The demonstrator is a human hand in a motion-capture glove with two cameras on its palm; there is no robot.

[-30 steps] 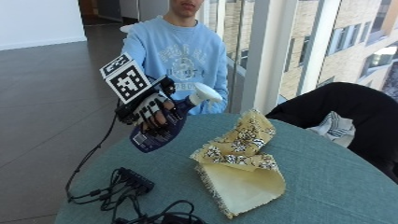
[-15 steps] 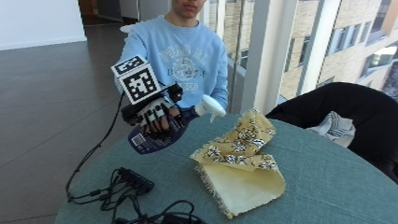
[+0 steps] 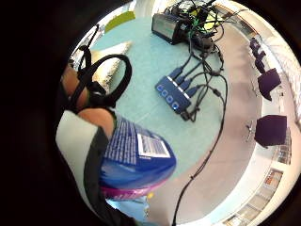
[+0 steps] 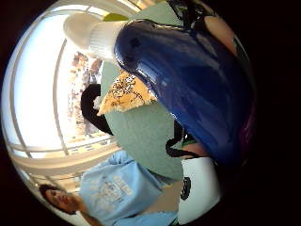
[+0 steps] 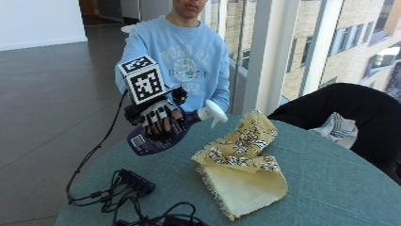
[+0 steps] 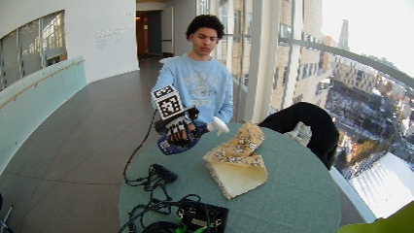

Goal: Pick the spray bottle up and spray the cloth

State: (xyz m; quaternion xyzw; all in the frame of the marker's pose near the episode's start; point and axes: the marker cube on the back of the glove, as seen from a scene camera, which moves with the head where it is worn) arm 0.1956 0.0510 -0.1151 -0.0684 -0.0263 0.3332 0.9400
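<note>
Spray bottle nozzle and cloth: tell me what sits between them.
Nothing. In the outside view the spray bottle, gripped by the right hand, aims its white nozzle at the cloth across bare table.

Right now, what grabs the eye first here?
The gloved right hand holds a blue spray bottle tilted above the table's edge, its white nozzle aimed toward the cloth. The yellow patterned cloth lies crumpled and partly folded mid-table. A tangle of black cables sits at the near edge.
</note>
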